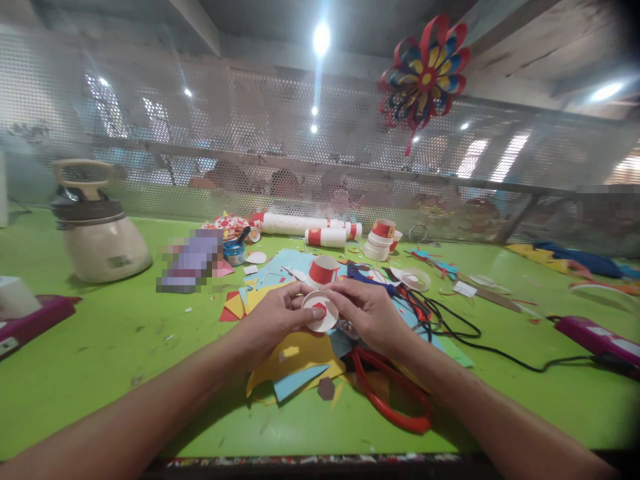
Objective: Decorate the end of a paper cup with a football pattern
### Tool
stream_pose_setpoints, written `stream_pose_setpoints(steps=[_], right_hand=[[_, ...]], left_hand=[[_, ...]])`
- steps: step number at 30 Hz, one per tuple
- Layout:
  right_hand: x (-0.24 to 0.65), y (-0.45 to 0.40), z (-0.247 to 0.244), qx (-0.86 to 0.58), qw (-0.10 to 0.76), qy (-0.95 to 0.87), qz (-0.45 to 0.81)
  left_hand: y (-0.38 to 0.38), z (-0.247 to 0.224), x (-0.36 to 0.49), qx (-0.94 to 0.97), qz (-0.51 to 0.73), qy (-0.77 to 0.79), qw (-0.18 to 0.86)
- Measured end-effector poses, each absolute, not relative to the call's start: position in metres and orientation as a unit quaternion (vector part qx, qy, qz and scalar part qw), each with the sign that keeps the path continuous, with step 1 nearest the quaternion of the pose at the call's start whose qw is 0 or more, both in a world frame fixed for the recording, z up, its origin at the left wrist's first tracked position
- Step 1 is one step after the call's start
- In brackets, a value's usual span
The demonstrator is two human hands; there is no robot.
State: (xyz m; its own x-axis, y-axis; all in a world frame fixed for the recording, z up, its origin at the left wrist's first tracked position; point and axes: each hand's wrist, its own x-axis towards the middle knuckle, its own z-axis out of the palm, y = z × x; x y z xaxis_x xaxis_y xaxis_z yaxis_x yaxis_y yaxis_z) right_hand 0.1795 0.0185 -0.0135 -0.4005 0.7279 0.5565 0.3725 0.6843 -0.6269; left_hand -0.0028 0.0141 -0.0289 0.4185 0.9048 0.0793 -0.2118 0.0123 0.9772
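A small round white paper disc [327,324] is held up over the middle of the table, with a red angular paper piece [320,308] on its face. My left hand [283,310] is closed on the disc's left side, its thumb pressing near the red piece. My right hand [367,310] pinches the disc's right edge with thumb and fingers. Just behind it stands a red and white paper cup [324,270]. Scissors with red handles [395,407] lie below my right hand, their blades hidden. Under my hands are yellow paper [295,353] and a brown paper hexagon [327,389].
Stacked paper cups [310,225] lie at the back, with others standing [381,240]. A blue jar [234,252], phone [193,261] and large kettle [100,233] are leftward. Black cable [480,340] runs right to a purple power strip [600,340]. A paper flower [427,77] hangs above.
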Motion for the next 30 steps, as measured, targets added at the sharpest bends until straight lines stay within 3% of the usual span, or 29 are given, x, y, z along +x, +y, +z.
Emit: stream_pose_setpoints(steps=[30], right_hand=[[0.1741,0.0215,-0.0216,-0.381,0.394,-0.79,0.276]], left_hand=[[0.0113,-0.0282,0.0004,0.506,0.445,0.324,0.663]])
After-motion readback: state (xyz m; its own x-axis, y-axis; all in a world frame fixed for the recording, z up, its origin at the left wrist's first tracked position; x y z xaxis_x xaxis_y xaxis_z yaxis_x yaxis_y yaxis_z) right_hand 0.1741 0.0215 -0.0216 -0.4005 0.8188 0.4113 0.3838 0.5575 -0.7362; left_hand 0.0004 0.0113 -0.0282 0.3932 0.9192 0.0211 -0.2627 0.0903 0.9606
